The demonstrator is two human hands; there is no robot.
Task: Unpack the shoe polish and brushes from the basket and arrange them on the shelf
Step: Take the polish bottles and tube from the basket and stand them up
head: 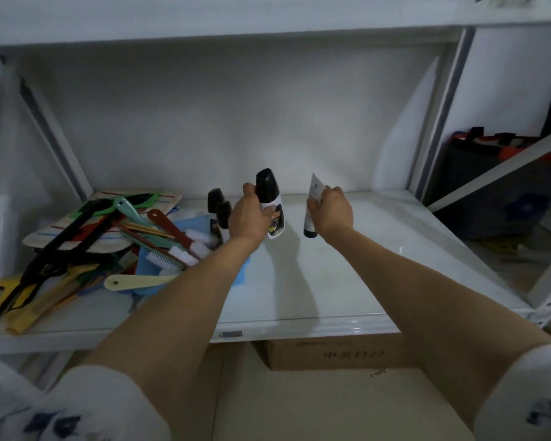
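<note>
My left hand (pixel 250 214) grips a white shoe polish bottle (pixel 272 203) with a black cap, standing upright on the white shelf (pixel 347 275). My right hand (pixel 331 210) holds a white tube (pixel 312 205) with a black cap pointing down, its cap touching the shelf. Two more black-capped polish bottles (pixel 219 208) stand in a blue basket (pixel 185 227) just left of my left hand. Long-handled brushes (pixel 178 240) with white bristles lie across the basket.
A pile of shoehorns and insoles (pixel 61 249) fills the shelf's left end. A cardboard box (pixel 334 353) sits under the shelf. A dark bag (pixel 490 173) stands on the floor to the right, beyond the shelf post (pixel 442 113).
</note>
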